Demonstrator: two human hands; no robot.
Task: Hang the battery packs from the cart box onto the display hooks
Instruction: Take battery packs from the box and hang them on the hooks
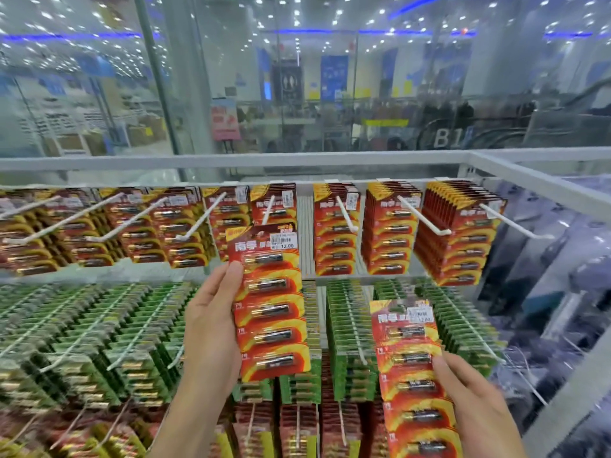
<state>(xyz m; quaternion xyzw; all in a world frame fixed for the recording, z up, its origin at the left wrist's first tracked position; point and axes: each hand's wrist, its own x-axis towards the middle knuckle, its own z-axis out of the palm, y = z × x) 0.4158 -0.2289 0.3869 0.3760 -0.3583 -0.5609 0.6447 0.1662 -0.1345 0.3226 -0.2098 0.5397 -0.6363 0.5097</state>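
My left hand (pixel 211 325) grips a red battery pack (pixel 271 302) by its left edge and holds it upright, its top just below a white display hook (pixel 268 209) in the top row. My right hand (pixel 476 401) holds a second red battery pack (pixel 410 361) by its right edge, lower and to the right, in front of the green packs. Both packs carry a white price sticker. The cart box is out of view.
The top row of white hooks holds red packs (pixel 456 233) left and right. Rows of green packs (pixel 99 325) hang below, with more red packs (pixel 297 428) at the bottom. A white shelf frame (pixel 529 183) and glass wall stand behind.
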